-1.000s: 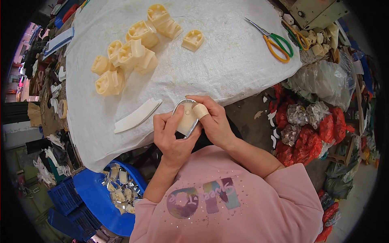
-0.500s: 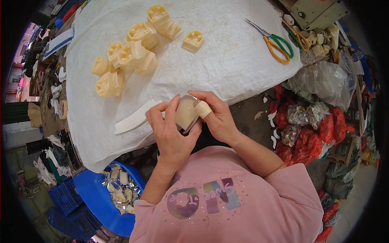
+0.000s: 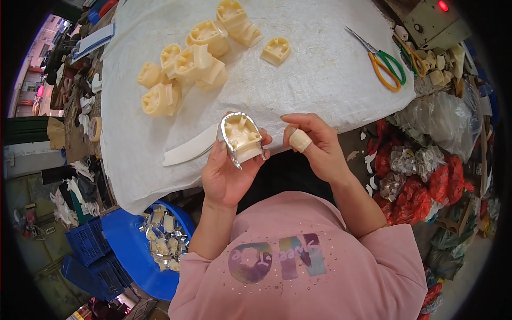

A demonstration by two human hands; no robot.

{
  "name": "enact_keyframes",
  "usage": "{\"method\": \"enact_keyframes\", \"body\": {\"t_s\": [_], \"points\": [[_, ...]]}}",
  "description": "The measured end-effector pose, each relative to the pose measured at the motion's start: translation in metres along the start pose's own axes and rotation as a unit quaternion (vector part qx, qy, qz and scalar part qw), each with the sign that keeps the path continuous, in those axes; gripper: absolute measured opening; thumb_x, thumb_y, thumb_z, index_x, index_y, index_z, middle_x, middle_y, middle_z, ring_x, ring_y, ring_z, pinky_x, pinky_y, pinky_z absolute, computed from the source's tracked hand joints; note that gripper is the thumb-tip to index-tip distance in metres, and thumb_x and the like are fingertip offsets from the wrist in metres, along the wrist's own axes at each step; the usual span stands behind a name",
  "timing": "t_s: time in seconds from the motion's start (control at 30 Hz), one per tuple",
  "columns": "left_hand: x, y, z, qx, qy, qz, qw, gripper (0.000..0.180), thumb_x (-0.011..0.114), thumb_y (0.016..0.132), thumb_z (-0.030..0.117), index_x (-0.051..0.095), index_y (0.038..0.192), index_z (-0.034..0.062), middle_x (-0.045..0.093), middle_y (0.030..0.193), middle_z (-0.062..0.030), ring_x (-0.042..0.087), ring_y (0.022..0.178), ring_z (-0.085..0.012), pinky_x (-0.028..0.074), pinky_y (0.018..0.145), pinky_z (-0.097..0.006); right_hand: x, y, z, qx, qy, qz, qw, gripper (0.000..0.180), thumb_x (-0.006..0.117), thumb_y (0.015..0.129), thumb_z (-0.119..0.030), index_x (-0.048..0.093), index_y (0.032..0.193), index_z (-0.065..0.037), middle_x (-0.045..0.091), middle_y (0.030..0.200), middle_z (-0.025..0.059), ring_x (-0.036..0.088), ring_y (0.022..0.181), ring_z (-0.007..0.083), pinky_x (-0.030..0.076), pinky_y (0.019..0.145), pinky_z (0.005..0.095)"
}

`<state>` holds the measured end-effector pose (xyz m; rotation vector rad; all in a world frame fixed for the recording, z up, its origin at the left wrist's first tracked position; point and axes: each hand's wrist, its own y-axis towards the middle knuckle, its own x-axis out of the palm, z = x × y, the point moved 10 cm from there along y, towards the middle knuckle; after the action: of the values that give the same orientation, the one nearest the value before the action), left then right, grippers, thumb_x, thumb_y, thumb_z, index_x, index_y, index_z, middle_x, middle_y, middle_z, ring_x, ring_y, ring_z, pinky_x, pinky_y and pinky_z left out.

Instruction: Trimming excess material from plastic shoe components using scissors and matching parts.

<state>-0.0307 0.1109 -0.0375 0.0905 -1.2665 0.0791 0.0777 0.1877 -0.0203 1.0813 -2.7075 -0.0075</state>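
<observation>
My left hand (image 3: 228, 178) is wrapped round a cream plastic piece (image 3: 241, 136) with a shiny chrome arched rim, its hollow, ribbed side turned upward. To the right, apart from the piece, my right hand (image 3: 319, 146) has its index finger stretched out, the other fingers loosely bent and nothing visible in them. A beige wrap covers its thumb. Beside my left hand a curved white strip (image 3: 186, 152) lies at the cloth's near edge. Farther off sit a cluster of cream plastic pieces (image 3: 192, 61) and a single cream piece (image 3: 276, 50).
A white woven cloth (image 3: 314, 74) covers the table. Scissors (image 3: 385, 64) with green and orange handles lie at its right. A blue tub (image 3: 128, 248) below left holds chrome-and-cream pieces. Red plastic bags (image 3: 408, 200) stand at the right; blue crates (image 3: 88, 240) are at the far left.
The cream piece has turned over in my left hand, so its hollow side now shows. My right hand has come off it and moved right. The whole view has shifted slightly.
</observation>
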Motion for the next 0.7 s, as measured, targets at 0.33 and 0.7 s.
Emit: {"method": "enact_keyframes", "body": {"t_s": [0.33, 0.7], "points": [[0.001, 0.006, -0.006, -0.013, 0.040, 0.041, 0.998, 0.051, 0.057, 0.089, 0.022, 0.040, 0.133, 0.0040, 0.044, 0.132, -0.0247, 0.045, 0.121, -0.0362, 0.035, 0.103, -0.046, 0.004, -0.005, 0.005, -0.036, -0.010, 0.018, 0.999, 0.023, 0.061, 0.085, -0.008, 0.060, 0.109, -0.005, 0.059, 0.085, 0.0033, 0.055, 0.073, 0.0098, 0.045, 0.066, 0.0248], [0.007, 0.011, -0.005, 0.015, 0.384, 0.092, 0.919, 0.067, 0.077, 0.075, 0.021, 0.045, 0.130, 0.0017, 0.048, 0.130, -0.0175, 0.051, 0.116, -0.0259, 0.042, 0.097, -0.039, -0.024, -0.001, -0.013, -0.080, -0.182, 0.013, 0.980, 0.023, 0.063, 0.081, -0.004, 0.059, 0.103, -0.003, 0.060, 0.087, 0.0078, 0.060, 0.078, 0.0173, 0.048, 0.070, 0.0292]]}}
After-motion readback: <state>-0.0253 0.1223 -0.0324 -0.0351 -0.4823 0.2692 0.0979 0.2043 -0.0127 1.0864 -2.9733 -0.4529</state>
